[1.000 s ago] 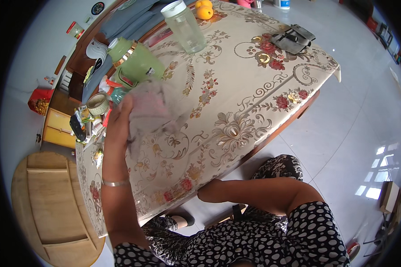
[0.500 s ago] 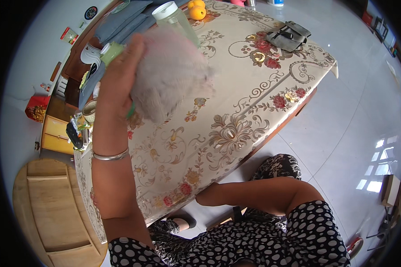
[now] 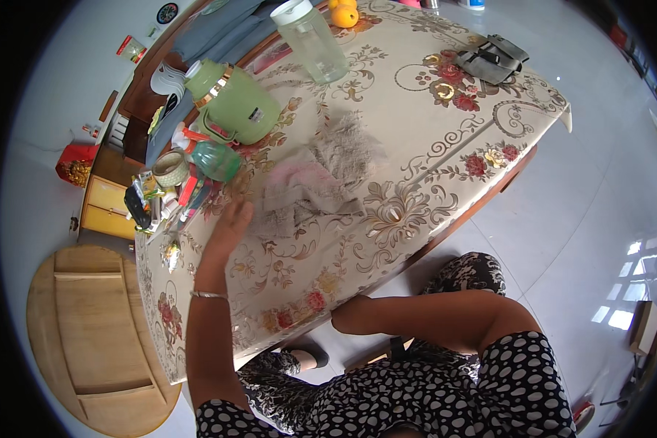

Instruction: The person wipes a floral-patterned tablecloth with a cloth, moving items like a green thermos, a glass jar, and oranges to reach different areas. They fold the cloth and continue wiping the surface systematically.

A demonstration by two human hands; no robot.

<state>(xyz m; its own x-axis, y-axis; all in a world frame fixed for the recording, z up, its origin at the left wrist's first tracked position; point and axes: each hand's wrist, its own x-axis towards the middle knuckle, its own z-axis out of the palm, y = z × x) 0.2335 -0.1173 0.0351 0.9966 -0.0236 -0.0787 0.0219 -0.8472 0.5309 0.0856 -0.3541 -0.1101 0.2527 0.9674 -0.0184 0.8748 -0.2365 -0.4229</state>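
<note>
Down from midair, the cloth (image 3: 310, 191) lies rumpled on the bench (image 3: 416, 109), right of the spray bottle (image 3: 217, 160). Beside it, my left hand (image 3: 230, 228) is loosely open; my right hand's (image 3: 349, 315) state I can't tell. Probably light, limp; best pinched by its left edge.

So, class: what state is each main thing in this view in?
Cloth: spread out, rumpled
Green flask: upright, capped
Pitcher: upright, lidded
Spray bottle: upright
Orange fruit: unpeeled
Grey bag: lying down, fastening unclear
Tablecloth: laid out, overhanging
Left hand: open, beside the cloth, contact unclear
Right hand: hidden
</note>
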